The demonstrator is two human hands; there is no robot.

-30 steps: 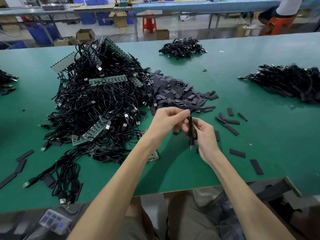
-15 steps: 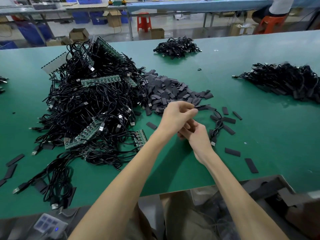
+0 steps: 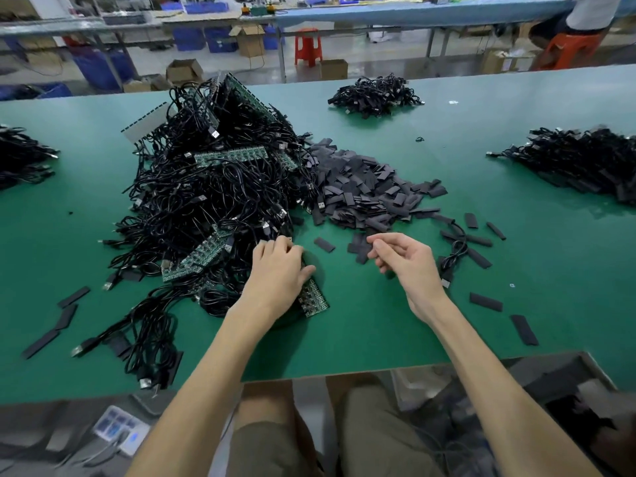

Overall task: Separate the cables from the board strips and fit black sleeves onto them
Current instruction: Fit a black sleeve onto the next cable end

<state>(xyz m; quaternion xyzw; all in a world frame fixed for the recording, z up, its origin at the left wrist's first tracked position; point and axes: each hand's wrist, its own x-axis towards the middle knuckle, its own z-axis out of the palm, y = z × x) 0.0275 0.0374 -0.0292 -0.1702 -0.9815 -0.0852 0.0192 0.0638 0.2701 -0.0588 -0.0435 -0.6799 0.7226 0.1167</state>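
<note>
A big tangle of black cables [image 3: 206,201] with green board strips among them lies left of centre on the green table [image 3: 378,321]. Beside it on the right is a pile of flat black sleeves [image 3: 361,187]. My left hand [image 3: 278,270] is at the tangle's near edge, its fingers curled over the far end of a green board strip [image 3: 315,297] and its thumb along the strip's side. My right hand [image 3: 406,259] hovers over the table with loosely curled fingers and holds nothing. A coiled cable [image 3: 456,249] lies just right of that hand.
Heaps of black cables lie at the right [image 3: 585,163], the far middle [image 3: 375,94] and the left edge [image 3: 20,160]. Loose sleeves are scattered near the front right [image 3: 485,301] and front left [image 3: 74,296]. The table's front edge runs just above my knees.
My hands have parted. The cable they held together now lies on the table to the right. My left hand has moved left onto a board strip at the tangle's edge.
</note>
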